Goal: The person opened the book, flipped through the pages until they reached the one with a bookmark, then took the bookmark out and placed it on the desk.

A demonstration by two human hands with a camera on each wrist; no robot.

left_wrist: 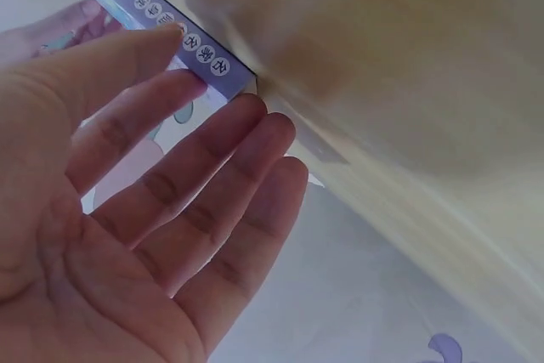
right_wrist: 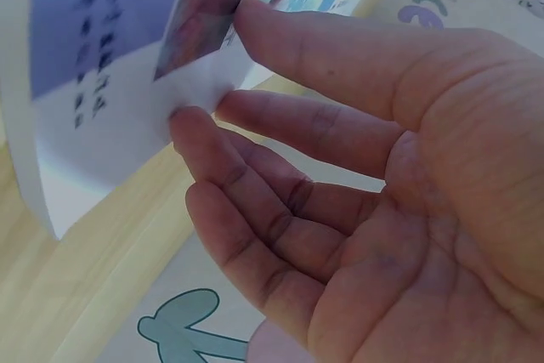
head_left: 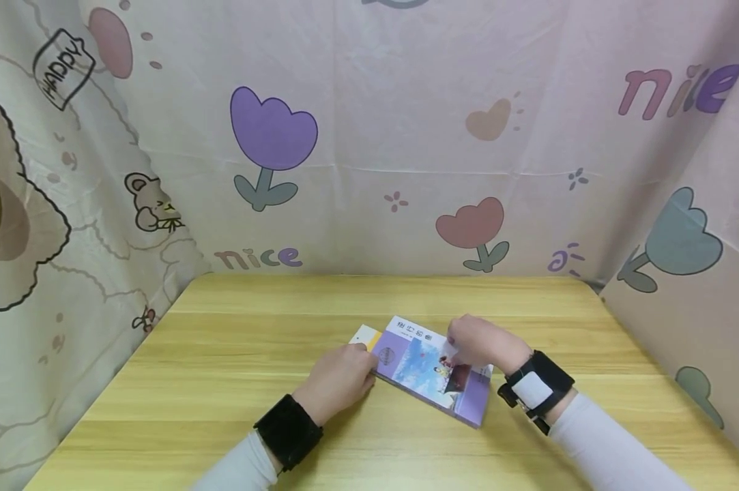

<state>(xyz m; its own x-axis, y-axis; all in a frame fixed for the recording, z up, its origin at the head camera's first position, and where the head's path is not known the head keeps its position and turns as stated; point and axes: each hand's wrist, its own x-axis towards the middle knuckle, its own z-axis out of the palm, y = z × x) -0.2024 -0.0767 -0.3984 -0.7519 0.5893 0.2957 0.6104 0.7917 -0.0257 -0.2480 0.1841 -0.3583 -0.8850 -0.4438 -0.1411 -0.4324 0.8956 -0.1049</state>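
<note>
A purple and white book (head_left: pixel 415 365) with a blue picture on its cover lies slanted on the wooden table. My left hand (head_left: pixel 338 382) pinches its left corner; in the left wrist view the thumb rests along the purple spine (left_wrist: pixel 191 44) and the index finger is at the corner, other fingers loosely extended. At the far right edge, my right hand (head_left: pixel 486 341) grips the book between thumb and curled fingers. A dark reddish-brown rectangle (right_wrist: pixel 204 19) shows on the cover by the right thumb. A white and yellow flat item (head_left: pixel 365 335) sticks out at the book's left, partly hidden.
The light wooden table (head_left: pixel 222 382) spreads around the hands. A printed curtain (head_left: pixel 375 136) with flowers and words hangs along its back and both sides. Black bands (head_left: pixel 289 432) wrap both wrists.
</note>
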